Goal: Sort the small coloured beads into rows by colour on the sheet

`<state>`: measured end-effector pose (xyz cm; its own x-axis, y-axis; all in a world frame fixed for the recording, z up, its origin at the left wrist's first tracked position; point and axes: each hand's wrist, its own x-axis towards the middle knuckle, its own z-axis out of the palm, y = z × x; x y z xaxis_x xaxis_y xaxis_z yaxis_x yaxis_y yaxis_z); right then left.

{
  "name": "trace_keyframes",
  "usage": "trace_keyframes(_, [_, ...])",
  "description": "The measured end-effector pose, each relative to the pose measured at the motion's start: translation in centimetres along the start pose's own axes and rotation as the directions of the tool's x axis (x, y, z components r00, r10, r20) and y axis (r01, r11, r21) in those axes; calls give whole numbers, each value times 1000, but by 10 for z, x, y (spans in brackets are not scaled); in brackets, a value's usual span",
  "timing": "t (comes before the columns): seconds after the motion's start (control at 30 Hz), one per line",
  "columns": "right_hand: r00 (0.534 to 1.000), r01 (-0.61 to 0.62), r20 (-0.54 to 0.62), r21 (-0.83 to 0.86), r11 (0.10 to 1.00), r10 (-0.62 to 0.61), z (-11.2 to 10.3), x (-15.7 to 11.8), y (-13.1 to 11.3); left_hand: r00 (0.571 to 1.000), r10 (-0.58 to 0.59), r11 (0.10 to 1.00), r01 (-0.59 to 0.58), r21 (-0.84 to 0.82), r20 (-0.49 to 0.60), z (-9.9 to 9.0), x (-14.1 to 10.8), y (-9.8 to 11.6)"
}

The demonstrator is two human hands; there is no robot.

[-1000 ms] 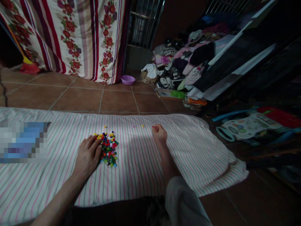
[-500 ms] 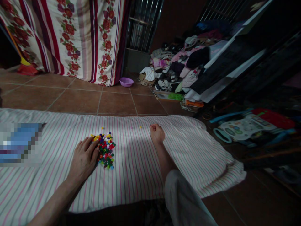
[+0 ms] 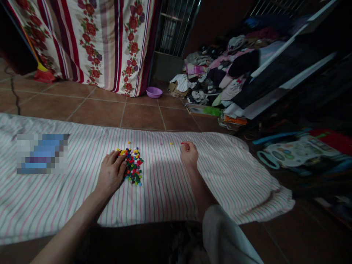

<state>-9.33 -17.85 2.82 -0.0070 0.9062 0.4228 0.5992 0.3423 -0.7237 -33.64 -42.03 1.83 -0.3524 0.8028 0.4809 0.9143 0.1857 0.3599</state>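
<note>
Colored plastic blocks [image 3: 132,167] sit in a loose heap near the middle of the striped mattress pad [image 3: 209,190]. Left of them lies a blurred blue object [image 3: 41,154]. The left hand's grip [image 3: 111,172] is spread, pressed against the heap's left side. Stray blocks [image 3: 171,143] lie nearer the far edge, just beyond the right hand's grip [image 3: 189,154], which curls inward, a red speck [image 3: 182,143] at its fingertips; whether it pinches anything cannot be told.

Blocks [image 3: 133,167] lie on a mattress [image 3: 220,183] between left hand [image 3: 110,173] and right hand [image 3: 189,154].
</note>
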Motion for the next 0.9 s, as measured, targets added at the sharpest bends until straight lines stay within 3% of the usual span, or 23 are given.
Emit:
trace_keyframes(0.13, [987,43,146,114,993,-59,7,-28,-35,1000,-12,1000,12,1,-5,1,-1,3])
trace_keyframes(0.27, [932,82,323,252,964,-163,12,-69,-77,1000,-17,1000,18,15,-18,4,-3,4])
trace_keyframes(0.37, [905,130,361,268,955,-225,12,-98,-95,1000,-6,1000,6,26,-22,5,-5,3])
trace_keyframes(0.53, [845,212,451,212,954,-288,14,-123,-95,999,40,999,-40,30,1,-1,-8,1])
trace_keyframes(0.9, [746,348,578,84,934,-330,25,-130,-105,998,65,997,-64,-40,15,-7,-9,-4])
